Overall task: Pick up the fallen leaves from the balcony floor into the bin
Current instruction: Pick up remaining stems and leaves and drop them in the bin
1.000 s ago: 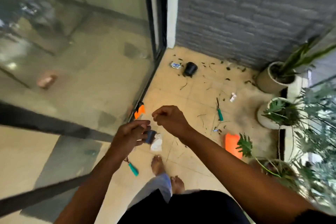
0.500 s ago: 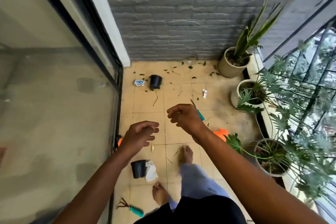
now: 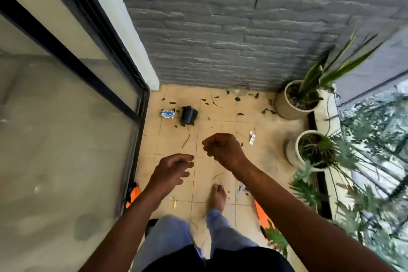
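- View down from a standing person onto a tiled balcony floor [image 3: 223, 117].
- Left hand [image 3: 171, 169] hangs in the air, fingers loosely spread and holding nothing.
- Right hand [image 3: 223, 149] is raised beside it, fingers curled in; whether it holds anything cannot be told.
- Leaves [image 3: 237, 99] lie scattered near the grey wall [image 3: 220, 29], well ahead of the hands.
- A black pot [image 3: 188, 115] lies tipped over beside a crumpled wrapper [image 3: 167, 114].
- Potted plants [image 3: 309, 95] line the right edge.

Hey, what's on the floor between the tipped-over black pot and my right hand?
In the head view, mostly bare tile separates the tipped black pot from the right hand. Only a thin curved stem lies there, just below the pot.
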Available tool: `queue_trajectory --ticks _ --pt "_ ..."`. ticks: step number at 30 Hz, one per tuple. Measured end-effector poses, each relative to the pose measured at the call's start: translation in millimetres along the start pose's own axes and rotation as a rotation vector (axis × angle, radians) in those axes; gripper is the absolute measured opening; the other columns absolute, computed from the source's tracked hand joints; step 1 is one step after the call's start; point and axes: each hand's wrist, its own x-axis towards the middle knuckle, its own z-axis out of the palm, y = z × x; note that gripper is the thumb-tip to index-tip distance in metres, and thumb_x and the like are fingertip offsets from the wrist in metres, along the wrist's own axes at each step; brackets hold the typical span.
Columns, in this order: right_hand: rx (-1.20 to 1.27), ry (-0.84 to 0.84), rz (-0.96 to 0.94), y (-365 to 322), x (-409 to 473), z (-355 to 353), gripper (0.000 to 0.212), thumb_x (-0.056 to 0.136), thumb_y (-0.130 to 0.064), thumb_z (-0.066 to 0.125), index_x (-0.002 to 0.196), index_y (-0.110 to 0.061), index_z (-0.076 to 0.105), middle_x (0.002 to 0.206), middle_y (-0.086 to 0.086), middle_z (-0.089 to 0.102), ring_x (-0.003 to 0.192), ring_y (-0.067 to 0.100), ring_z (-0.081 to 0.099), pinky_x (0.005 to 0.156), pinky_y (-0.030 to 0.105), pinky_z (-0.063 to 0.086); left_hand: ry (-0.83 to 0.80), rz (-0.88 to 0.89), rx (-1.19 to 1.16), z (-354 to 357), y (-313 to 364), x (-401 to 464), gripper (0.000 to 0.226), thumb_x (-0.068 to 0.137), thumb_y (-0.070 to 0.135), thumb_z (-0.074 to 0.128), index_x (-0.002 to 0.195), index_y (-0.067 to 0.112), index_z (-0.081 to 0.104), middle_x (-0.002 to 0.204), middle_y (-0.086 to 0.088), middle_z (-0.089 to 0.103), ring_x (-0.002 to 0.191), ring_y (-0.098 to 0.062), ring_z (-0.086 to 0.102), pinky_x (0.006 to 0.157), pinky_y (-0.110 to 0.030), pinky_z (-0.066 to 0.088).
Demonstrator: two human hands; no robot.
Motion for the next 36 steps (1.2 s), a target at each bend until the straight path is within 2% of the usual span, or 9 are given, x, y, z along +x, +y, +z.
queue_trajectory --ticks 6,10,14,16,18,20,25,32,36 --pt "-0.065 -0.020 0.014 -15 92 -3 0.020 0.085 -0.010 0.066 0.078 -0.026 0.076 0.083 -0.009 0.073 0.085 0.016 0.068 0.070 0.026 0.046 0.036 -0.037 -0.082 -21 9 61 0.023 0.086 0.038 0.063 0.105 0.033 0.076 0.104 0.005 0.078 0.101 -0.022 0.073 0.081 -0.033 0.056" --pt "-0.125 -0.027 0.041 -21 167 17 0.022 0.080 -0.015 0.066 0.069 -0.031 0.073 0.085 -0.009 0.076 0.087 0.017 0.071 0.078 0.035 0.055 0.049 -0.086 -0.110 -52 13 129 0.021 0.076 0.042 0.060 0.087 0.044 0.078 0.099 0.005 0.078 0.095 -0.021 0.075 0.075 -0.032 0.053" --pt "-0.164 -0.035 0.107 -12 253 51 0.029 0.081 -0.014 0.066 0.062 -0.034 0.073 0.087 -0.007 0.077 0.089 0.021 0.072 0.088 0.041 0.059 0.060 -0.110 -0.093 -87 5 218 0.014 0.086 0.034 0.065 0.091 0.038 0.078 0.102 0.001 0.077 0.098 -0.026 0.074 0.073 -0.032 0.053" --pt "-0.183 -0.038 0.137 -3 296 71 0.018 0.077 -0.024 0.062 0.068 -0.032 0.075 0.087 -0.004 0.076 0.087 0.024 0.072 0.087 0.047 0.059 0.054 -0.126 -0.070 -103 -4 266 0.014 0.094 0.027 0.065 0.095 0.033 0.077 0.103 0.001 0.078 0.099 -0.026 0.074 0.074 -0.031 0.052" --pt "-0.220 -0.044 0.153 13 343 91 0.016 0.078 -0.025 0.060 0.076 -0.023 0.076 0.087 0.001 0.075 0.087 0.026 0.071 0.085 0.047 0.059 0.053 -0.143 -0.014 -115 -15 317 0.016 0.084 0.041 0.065 0.095 0.039 0.076 0.103 0.007 0.077 0.101 -0.022 0.073 0.079 -0.033 0.054" --pt "-0.264 -0.070 0.161 31 386 109 0.015 0.084 -0.022 0.061 0.082 -0.019 0.076 0.093 0.003 0.075 0.090 0.025 0.070 0.084 0.043 0.059 0.043 -0.140 0.045 -125 -24 362 0.024 0.074 0.050 0.062 0.094 0.046 0.075 0.102 0.013 0.077 0.101 -0.017 0.072 0.088 -0.038 0.056" --pt "-0.391 -0.086 0.217 107 507 144 0.022 0.089 -0.027 0.064 0.108 -0.018 0.071 0.100 0.001 0.074 0.091 0.020 0.071 0.075 0.032 0.060 0.061 -0.131 0.128 -134 -66 481 0.036 0.076 0.048 0.063 0.104 0.031 0.077 0.108 0.013 0.075 0.106 -0.014 0.070 0.097 -0.043 0.056" --pt "-0.522 -0.105 0.317 210 647 166 0.043 0.089 -0.022 0.065 0.129 -0.022 0.050 0.110 0.008 0.069 0.093 0.031 0.071 0.078 0.048 0.062 0.119 -0.169 0.295 -124 -161 618 0.022 0.096 0.032 0.062 0.113 0.028 0.074 0.122 0.009 0.071 0.114 -0.012 0.064 0.101 -0.034 0.049" --pt "-0.587 -0.186 0.316 244 695 170 0.050 0.095 -0.029 0.063 0.139 -0.023 0.041 0.110 0.009 0.065 0.090 0.030 0.070 0.074 0.042 0.062 0.124 -0.245 0.307 -112 -187 659 0.024 0.096 0.033 0.062 0.117 0.029 0.074 0.123 0.007 0.071 0.108 -0.015 0.068 0.077 -0.019 0.048"
